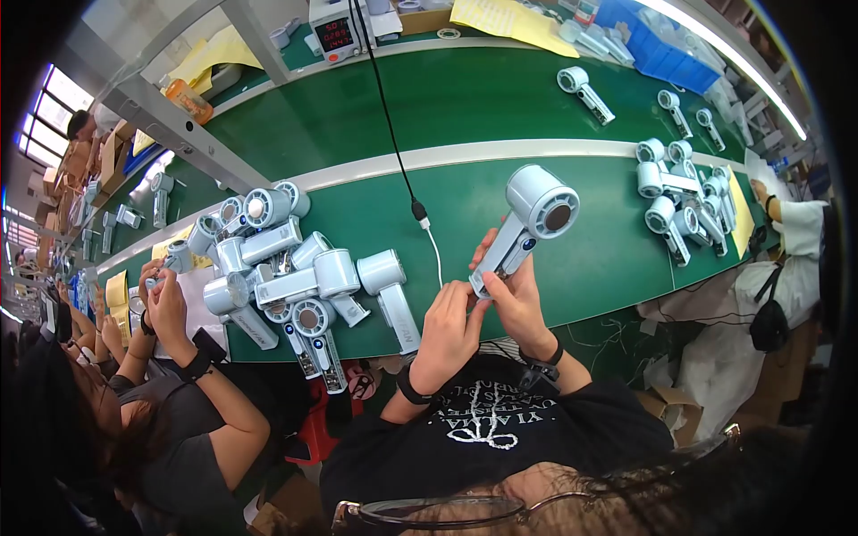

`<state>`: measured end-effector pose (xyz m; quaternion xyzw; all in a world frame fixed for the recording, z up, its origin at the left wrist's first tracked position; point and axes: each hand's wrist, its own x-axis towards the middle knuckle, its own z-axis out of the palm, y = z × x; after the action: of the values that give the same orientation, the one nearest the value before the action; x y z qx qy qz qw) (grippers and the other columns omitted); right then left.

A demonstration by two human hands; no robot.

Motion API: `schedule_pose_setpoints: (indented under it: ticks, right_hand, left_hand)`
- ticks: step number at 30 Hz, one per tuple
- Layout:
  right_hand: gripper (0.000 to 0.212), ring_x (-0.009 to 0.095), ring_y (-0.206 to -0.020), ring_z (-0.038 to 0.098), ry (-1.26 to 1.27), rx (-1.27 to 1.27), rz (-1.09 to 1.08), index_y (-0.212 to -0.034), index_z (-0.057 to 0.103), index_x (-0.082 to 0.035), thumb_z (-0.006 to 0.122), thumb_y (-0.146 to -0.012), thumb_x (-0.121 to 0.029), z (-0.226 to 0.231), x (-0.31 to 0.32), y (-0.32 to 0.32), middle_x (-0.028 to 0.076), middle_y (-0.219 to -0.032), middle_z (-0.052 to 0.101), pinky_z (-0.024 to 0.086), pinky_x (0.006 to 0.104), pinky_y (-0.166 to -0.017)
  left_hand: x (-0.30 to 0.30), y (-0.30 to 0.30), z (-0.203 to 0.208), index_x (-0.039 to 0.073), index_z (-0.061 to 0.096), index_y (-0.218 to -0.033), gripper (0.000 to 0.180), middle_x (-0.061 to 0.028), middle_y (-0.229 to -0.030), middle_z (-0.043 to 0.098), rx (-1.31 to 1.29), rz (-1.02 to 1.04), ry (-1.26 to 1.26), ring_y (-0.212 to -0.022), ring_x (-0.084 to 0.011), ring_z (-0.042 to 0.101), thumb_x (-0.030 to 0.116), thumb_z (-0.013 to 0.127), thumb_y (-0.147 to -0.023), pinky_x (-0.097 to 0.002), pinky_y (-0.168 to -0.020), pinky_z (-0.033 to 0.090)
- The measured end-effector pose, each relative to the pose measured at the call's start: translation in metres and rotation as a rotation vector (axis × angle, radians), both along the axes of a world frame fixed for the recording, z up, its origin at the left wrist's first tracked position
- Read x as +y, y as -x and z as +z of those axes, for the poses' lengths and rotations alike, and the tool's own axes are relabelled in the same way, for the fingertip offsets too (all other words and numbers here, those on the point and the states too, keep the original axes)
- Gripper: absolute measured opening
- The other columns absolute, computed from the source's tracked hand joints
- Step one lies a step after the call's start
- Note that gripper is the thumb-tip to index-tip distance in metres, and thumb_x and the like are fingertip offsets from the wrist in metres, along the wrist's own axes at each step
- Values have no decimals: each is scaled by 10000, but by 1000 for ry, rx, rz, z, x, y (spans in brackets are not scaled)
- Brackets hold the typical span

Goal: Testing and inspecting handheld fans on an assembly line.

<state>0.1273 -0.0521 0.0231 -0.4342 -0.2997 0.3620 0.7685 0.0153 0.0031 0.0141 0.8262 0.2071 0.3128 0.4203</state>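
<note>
My right hand (523, 308) is closed around the handle of a pale blue handheld fan (542, 204), whose round head points up and away from me. A dark disc sits in the centre of the fan head, and part of the handle's inside is exposed. At the bottom end of the handle, my left hand (447, 332) is pinched shut, its fingertips close to my right thumb. A white cable (434, 246), hanging from a black cord (386, 107), runs down into my left hand; its end is hidden by the fingers.
A heap of similar fans (335, 272) lies to my left, another pile (670, 174) to the right. Beyond a pale rail stands a power supply (335, 34) with a red display; a blue bin (657, 45) is far right. A co-worker's hand (167, 308) works at left.
</note>
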Motion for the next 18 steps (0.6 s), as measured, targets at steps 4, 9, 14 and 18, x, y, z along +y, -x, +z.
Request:
schedule_pose_setpoints:
  ticks: [4,9,14,18]
  right_hand:
    - [528,168,-1041,512,10,-25,-9,-1336,277,-29,514,-871,46,1,-2,-1,89,-1177,450,450,341,-918]
    - [651,196,-1070,522,44,-47,-27,-1425,194,-19,516,-861,30,3,0,-1,113,-1257,441,457,365,-936]
    - [596,221,-1074,549,76,-93,-55,-1405,218,-14,503,-882,-3,16,2,4,162,-1339,425,485,389,-927]
    - [520,235,-1034,575,-52,39,-169,-1382,239,-15,500,-939,-98,30,9,14,207,-1362,425,512,396,-896]
  left_hand:
    - [0,0,3,-29,523,-888,126,-146,-775,548,-47,-5,51,-681,-307,543,17,632,-844,-379,-604,428]
    - [-9,-1,-1,-43,534,-818,99,-141,-723,555,-104,35,98,-626,-304,544,5,611,-858,-364,-572,418]
    - [-9,-3,-5,-39,540,-765,132,-135,-670,531,-169,84,89,-599,-307,528,16,605,-866,-362,-546,398]
    - [-12,-5,-10,-27,545,-759,128,-130,-668,524,-213,156,-63,-589,-302,515,12,632,-845,-366,-531,385]
